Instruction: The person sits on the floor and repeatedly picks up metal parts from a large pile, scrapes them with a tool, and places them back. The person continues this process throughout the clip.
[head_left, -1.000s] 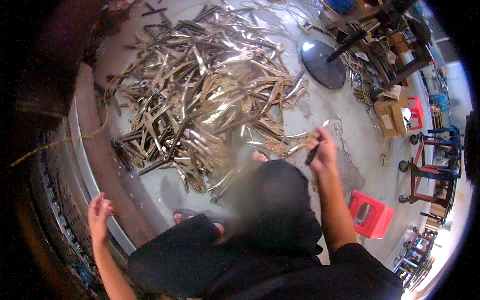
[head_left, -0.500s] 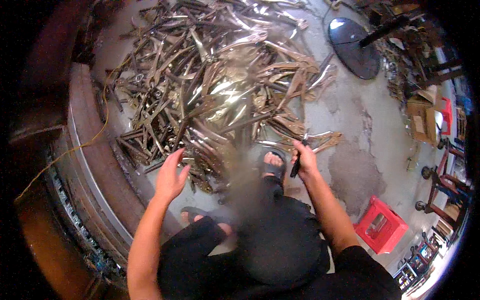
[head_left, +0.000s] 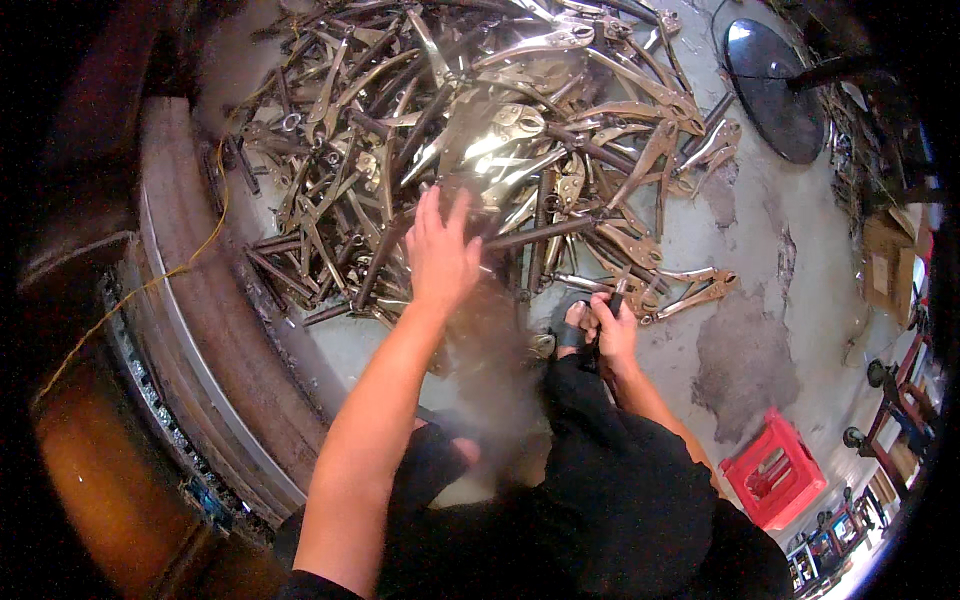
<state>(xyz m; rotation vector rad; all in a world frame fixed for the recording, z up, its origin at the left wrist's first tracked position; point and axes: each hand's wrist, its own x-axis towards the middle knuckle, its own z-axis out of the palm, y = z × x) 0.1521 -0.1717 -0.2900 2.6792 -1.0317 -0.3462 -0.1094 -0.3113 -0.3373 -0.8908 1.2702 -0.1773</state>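
Note:
A big heap of locking pliers (head_left: 650, 150), with loose handles and metal bars among them, lies on the floor in front of me. My left hand (head_left: 442, 255) reaches over the heap's near side, fingers stretched and somewhat apart, with nothing seen in it. Whether its fingertips touch the metal below I cannot tell. My right hand (head_left: 614, 335) is closed around a slim black-handled tool (head_left: 618, 296), whose far end points up toward the pliers. The tool's exact kind is not clear. A blurred smear across the middle hides part of the heap.
At left runs a long rusty metal beam (head_left: 230, 330), crossed by a yellow cord (head_left: 212, 235). A round black base with a post (head_left: 770, 90) stands at the far right. Nearer are a red plastic stool (head_left: 775, 470), a cardboard box (head_left: 888, 262) and wheeled racks. My sandalled foot (head_left: 575, 330) is beside the heap.
My left hand has moved forward and right, from the heap's near-left edge to over its pliers. My right hand still grips the black-handled tool, now tilted differently. The view has shifted.

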